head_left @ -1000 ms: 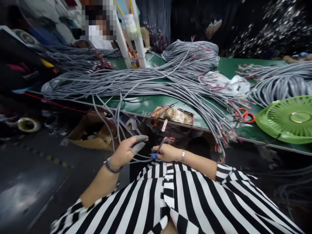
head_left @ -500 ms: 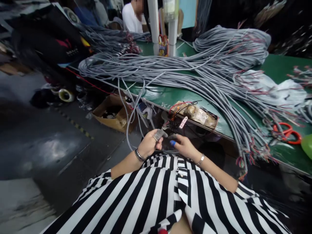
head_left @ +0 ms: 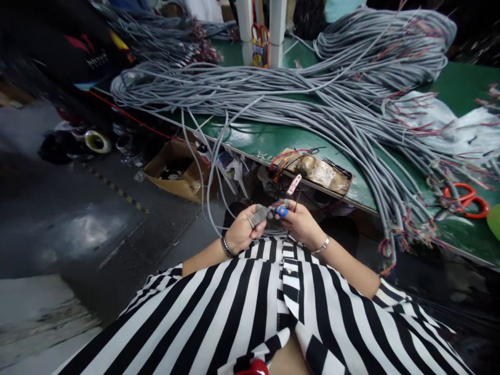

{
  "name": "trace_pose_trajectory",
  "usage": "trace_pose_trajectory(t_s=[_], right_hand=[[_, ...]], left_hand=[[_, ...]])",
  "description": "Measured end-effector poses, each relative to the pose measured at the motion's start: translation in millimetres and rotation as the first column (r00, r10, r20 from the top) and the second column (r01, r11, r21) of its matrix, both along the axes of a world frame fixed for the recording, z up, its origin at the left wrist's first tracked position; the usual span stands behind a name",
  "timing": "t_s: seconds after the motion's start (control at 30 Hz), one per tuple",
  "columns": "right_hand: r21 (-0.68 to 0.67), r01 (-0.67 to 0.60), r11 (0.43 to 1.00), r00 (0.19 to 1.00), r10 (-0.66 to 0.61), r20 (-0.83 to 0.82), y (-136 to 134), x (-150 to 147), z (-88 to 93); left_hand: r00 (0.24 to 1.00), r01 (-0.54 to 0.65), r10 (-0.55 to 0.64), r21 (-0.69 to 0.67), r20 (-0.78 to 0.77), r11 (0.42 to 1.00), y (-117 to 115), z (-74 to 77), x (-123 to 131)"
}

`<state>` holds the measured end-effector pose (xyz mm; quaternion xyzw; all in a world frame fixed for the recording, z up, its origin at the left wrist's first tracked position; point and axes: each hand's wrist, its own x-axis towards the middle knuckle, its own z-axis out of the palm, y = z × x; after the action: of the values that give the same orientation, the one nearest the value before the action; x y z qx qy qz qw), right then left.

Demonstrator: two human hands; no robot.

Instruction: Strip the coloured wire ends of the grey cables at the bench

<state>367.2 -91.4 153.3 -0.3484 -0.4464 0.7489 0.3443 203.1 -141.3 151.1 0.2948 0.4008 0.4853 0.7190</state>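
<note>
My left hand point(head_left: 242, 229) is closed around the end part of a grey cable point(head_left: 210, 195), its thumb wrapped in grey cloth or tape. The cable hangs in loops from the table edge, and part of it is hidden behind my hand. Thin coloured wires point(head_left: 279, 203) come out of the cable end between my two hands. My right hand point(head_left: 303, 225), with blue tape on one finger, pinches these wires. The fingertips of both hands nearly meet in front of my striped shirt.
Bundles of grey cable point(head_left: 234, 86) lie across the green table point(head_left: 250, 133). Red-handled scissors point(head_left: 474, 203) are at the right. A wooden block with wiring point(head_left: 318, 172) sits on the near edge. An open cardboard box point(head_left: 175, 174) stands on the floor at left.
My right hand has come in to the left and closed on the wires at the cable end. My left hand still holds the cable. The view has tilted slightly downward.
</note>
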Motion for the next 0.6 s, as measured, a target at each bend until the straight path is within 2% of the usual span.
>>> trace_pose_trajectory(t_s=[0.03,0.1,0.17,0.23,0.3,0.37,0.43,0.47,0.53,0.6], right_hand=[[-0.119,-0.041,0.992,0.998,0.036,-0.049,0,-1,0.1],[-0.268,-0.097,0.959,0.993,0.074,-0.097,0,-4,0.1],[-0.327,-0.096,0.94,0.995,0.08,-0.063,0,-8,-1.3],[-0.304,-0.018,0.952,0.999,0.031,0.035,-2,-9,-4.3],[-0.134,0.097,0.986,0.986,-0.077,0.147,-5,-8,-7.8],[0.168,0.129,0.977,0.958,-0.167,0.235,-7,-6,-10.1],[0.433,0.048,0.9,0.928,-0.2,0.314,-7,-3,-10.4],[0.517,-0.003,0.856,0.915,-0.206,0.346,-7,-3,-9.8],[0.614,-0.069,0.786,0.908,-0.206,0.365,-7,-3,-7.7],[0.657,-0.096,0.748,0.917,-0.19,0.35,-6,-3,-4.8]], left_hand=[[0.996,0.028,-0.026,-0.018,0.091,0.999,0,-1.5,-1],[0.97,0.088,-0.072,-0.059,0.233,0.994,1,-4.1,-4],[0.944,0.122,-0.081,-0.112,0.318,0.986,2,-5.1,-7],[0.933,0.113,-0.048,-0.161,0.357,0.98,5,-4.1,-11],[0.933,0.09,-0.018,-0.184,0.361,0.979,6,-2.2,-13],[0.943,0.08,-0.017,-0.175,0.334,0.981,7,-0.6,-13],[0.96,0.075,-0.032,-0.148,0.279,0.986,5,0.1,-11],[0.969,0.072,-0.038,-0.131,0.244,0.989,3,0.2,-10],[0.983,0.061,-0.042,-0.099,0.179,0.993,1,0.3,-8],[0.989,0.072,-0.059,-0.089,0.135,0.993,-1,0.2,-7]])
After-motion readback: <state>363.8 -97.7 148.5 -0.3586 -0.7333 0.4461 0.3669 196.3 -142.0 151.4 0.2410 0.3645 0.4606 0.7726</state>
